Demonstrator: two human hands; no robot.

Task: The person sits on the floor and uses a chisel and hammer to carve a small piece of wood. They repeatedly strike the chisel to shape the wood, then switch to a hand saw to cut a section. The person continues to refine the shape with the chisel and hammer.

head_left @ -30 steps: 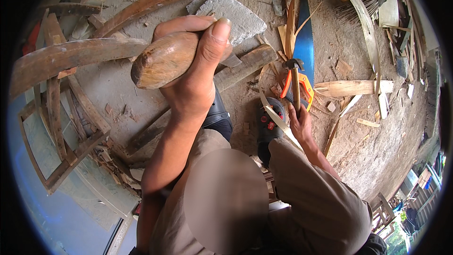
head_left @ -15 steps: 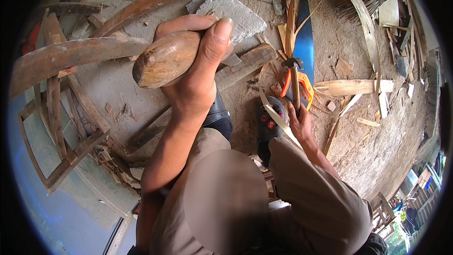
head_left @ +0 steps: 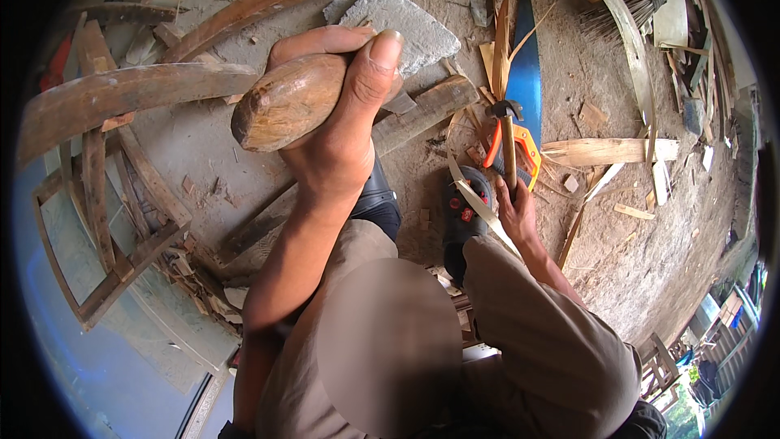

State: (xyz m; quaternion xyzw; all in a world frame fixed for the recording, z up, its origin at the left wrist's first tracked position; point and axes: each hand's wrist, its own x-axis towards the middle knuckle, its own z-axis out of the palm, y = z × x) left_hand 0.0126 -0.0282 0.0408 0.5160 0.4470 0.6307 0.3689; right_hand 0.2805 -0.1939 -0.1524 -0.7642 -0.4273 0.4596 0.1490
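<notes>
Left hand [head_left: 340, 134] closed around a rounded, brown wooden piece [head_left: 288, 106], its blunt end protruding from the fist on the thumb side, clear of the ground. Right hand [head_left: 518, 211], lower and well apart, closed about the lower handle of a dark-headed claw hammer with a brown wooden handle [head_left: 509, 150], head pointing away from the person, overlapping in view a blue-bladed, orange-handled saw [head_left: 526, 73]. Dark grey shoe [head_left: 457, 228] bears small red patches; any lettering illegible.
</notes>
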